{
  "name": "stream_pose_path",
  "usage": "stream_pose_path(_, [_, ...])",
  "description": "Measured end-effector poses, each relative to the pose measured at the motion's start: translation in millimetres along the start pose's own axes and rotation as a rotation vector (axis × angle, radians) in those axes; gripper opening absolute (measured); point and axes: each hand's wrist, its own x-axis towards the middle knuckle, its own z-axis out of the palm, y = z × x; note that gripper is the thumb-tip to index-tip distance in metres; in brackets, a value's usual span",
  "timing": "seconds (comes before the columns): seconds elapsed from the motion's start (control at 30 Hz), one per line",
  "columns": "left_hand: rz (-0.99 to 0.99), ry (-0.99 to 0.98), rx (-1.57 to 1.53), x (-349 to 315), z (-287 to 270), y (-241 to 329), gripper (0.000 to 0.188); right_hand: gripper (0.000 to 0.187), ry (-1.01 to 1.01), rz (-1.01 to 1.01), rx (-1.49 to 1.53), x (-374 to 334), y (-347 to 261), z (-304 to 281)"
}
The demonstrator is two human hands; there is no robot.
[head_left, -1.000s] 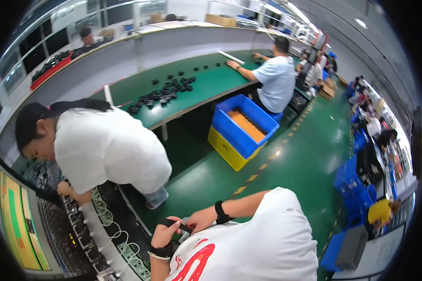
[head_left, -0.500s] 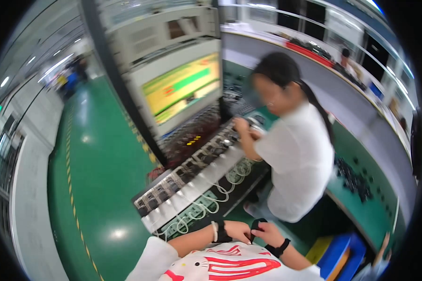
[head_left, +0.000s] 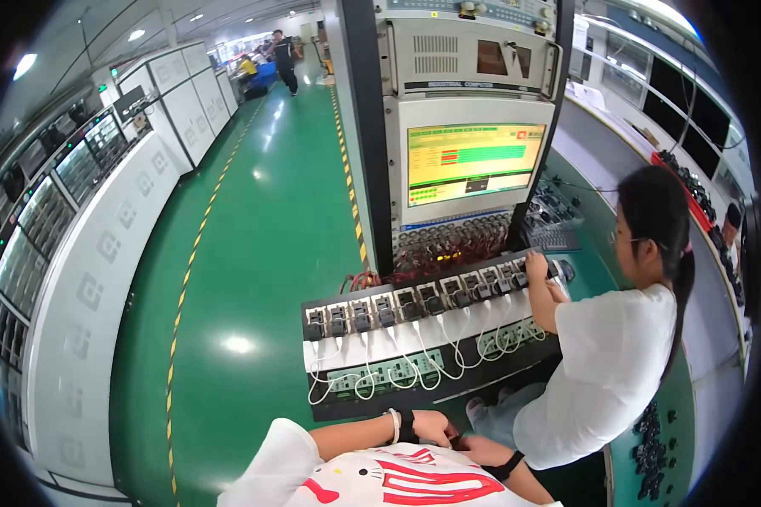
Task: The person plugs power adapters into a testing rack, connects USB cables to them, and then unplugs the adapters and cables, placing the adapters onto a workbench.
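Note:
My left hand is close in front of my shirt, fingers curled, with a black band and a pale bracelet on its wrist. Right beside it, my right hand has its fingers bent inward, a black band around its wrist. Between the fingertips shows a small dark thing; its kind is hidden by the hands. Beyond my hands stands a long test bench with a row of black plug-in adapters in sockets, white cables hanging from them.
At the bench's right end a person in a white shirt handles the last sockets. A rack with a lit screen rises behind it. Green floor with striped lines runs left past white cabinets; another person is far down the aisle.
My view has swung left, so the bench, rack and co-worker sit further right. My hands stay together before my shirt; the dark thing between them now shows less.

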Motion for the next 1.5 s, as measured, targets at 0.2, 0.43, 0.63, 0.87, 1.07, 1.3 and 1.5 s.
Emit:
stream_pose_path(0.2, [0.075,0.218,0.117,-7.6,0.2,-3.6,0.031,0.032,0.048,0.040,0.236,30.4,20.9,11.0])
stream_pose_path(0.43, [-0.026,0.632,-0.218,-72.1,-18.5,33.2,0.020,0.011,0.277,-0.200,0.059,53.6,-10.0,-4.0])
stream_pose_path(0.63, [-0.231,1.061,-0.153,-126.7,0.4,-36.7,0.021,0.019,0.700,-0.456,0.116,60.2,-65.0,-49.4])
stream_pose_path(0.87, [-0.343,1.013,-0.395,-122.0,43.5,-71.7,0.020,0.024,0.883,-0.579,0.307,9.7,-124.1,-60.6])
stream_pose_path(1.07, [-0.360,0.808,-0.087,-82.0,35.5,-87.2,0.025,0.012,0.956,-1.213,-0.036,-75.8,-169.7,-43.0])
stream_pose_path(1.3, [-0.290,0.573,-0.188,-22.8,36.7,-81.4,0.030,0.015,0.754,-1.389,-0.398,-118.7,-242.4,-15.9])
stream_pose_path(1.5, [-0.460,0.497,-0.250,-43.9,68.7,-140.2,0.029,0.016,0.513,-1.599,-0.529,-103.0,-266.4,-22.7])
